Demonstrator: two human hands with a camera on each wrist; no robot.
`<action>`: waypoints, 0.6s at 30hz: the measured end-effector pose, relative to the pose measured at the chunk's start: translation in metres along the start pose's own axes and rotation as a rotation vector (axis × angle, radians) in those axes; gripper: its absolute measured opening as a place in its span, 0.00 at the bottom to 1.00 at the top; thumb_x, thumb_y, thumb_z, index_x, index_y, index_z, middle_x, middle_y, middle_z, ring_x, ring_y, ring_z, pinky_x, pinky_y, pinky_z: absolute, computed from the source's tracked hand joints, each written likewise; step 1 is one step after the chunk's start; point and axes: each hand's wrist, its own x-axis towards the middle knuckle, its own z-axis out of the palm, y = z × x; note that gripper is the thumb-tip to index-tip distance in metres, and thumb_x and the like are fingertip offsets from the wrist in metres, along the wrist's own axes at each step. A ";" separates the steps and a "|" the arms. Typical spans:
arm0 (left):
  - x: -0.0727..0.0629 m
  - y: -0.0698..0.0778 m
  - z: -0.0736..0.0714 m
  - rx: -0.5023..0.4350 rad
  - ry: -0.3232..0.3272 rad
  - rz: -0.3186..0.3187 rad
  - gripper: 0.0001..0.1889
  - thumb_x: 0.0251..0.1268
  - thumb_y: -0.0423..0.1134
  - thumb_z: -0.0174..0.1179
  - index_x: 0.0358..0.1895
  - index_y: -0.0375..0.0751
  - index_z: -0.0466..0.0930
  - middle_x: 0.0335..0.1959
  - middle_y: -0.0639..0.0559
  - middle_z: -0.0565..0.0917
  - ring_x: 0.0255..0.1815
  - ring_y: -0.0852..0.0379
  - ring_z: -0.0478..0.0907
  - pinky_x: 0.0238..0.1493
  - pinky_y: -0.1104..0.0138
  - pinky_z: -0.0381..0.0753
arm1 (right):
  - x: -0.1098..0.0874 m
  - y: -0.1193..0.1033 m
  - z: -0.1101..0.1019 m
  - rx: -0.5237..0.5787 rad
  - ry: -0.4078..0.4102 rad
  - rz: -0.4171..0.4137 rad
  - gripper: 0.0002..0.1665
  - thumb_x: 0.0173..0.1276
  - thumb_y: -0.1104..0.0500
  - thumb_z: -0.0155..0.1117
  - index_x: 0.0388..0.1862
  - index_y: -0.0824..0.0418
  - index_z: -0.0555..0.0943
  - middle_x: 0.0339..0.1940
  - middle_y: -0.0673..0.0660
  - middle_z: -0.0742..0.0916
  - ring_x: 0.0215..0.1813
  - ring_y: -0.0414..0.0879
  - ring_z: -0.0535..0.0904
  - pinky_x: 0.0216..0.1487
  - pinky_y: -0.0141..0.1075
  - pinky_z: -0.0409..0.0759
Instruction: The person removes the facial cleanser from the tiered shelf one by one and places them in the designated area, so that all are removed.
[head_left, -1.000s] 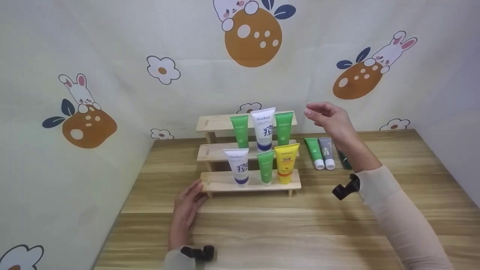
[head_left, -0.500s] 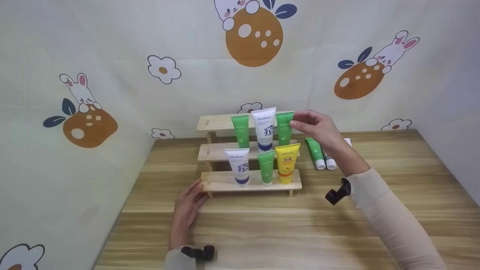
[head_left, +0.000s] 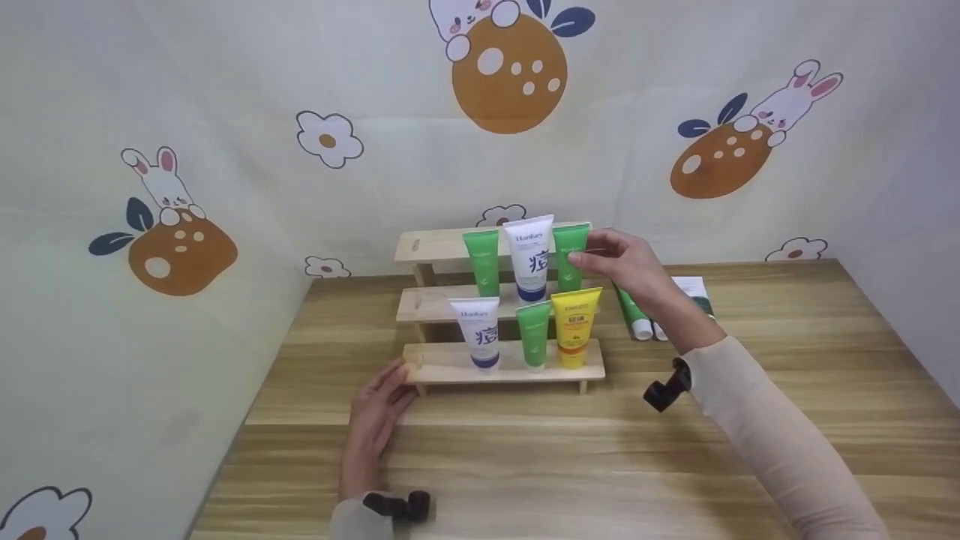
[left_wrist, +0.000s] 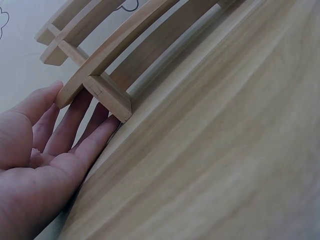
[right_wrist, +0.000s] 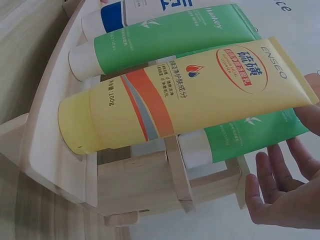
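Note:
A three-step wooden display stand (head_left: 442, 360) is on the table. My left hand (head_left: 377, 405) grips the left end of its lowest step, thumb above and fingers beneath in the left wrist view. My right hand (head_left: 630, 266) is at the right side of a green squeeze tube (head_left: 570, 259) on the middle step. Its thumb lies over the tube's front and the other fingers reach behind. Beside that tube stand a white tube (head_left: 530, 255) and another green tube (head_left: 482, 262). The lowest step bears a white tube (head_left: 480, 334), a small green tube (head_left: 534, 337) and a yellow tube (right_wrist: 200, 95).
Right of the stand, a green tube (head_left: 632, 315) and tubes partly hidden by my right arm lie on the table. One of these is white and dark green (head_left: 694, 289). A patterned cloth (head_left: 405, 165) hangs behind the table (head_left: 525, 465).
My right hand has come left and slightly down from beside the stand to the green tube on the middle step. The left hand and the standing tubes have stayed put.

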 end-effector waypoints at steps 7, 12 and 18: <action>0.000 0.000 0.001 -0.032 -0.024 0.002 0.24 0.72 0.33 0.59 0.67 0.27 0.70 0.51 0.50 0.82 0.49 0.58 0.83 0.54 0.65 0.87 | 0.005 -0.003 0.001 -0.052 0.022 -0.006 0.31 0.65 0.43 0.71 0.63 0.56 0.77 0.59 0.55 0.81 0.62 0.51 0.74 0.71 0.45 0.75; 0.000 -0.001 0.000 -0.006 -0.001 -0.009 0.24 0.72 0.35 0.60 0.68 0.29 0.70 0.53 0.49 0.82 0.50 0.58 0.83 0.55 0.64 0.86 | 0.008 -0.004 0.001 -0.088 0.030 -0.012 0.29 0.67 0.44 0.70 0.61 0.55 0.77 0.56 0.55 0.81 0.58 0.50 0.74 0.67 0.42 0.77; 0.001 0.001 0.001 0.027 -0.008 -0.016 0.28 0.73 0.36 0.59 0.71 0.27 0.64 0.64 0.42 0.75 0.53 0.57 0.82 0.59 0.63 0.85 | 0.005 -0.003 -0.005 -0.005 0.072 -0.054 0.27 0.68 0.45 0.69 0.60 0.56 0.77 0.53 0.51 0.81 0.59 0.47 0.74 0.71 0.44 0.74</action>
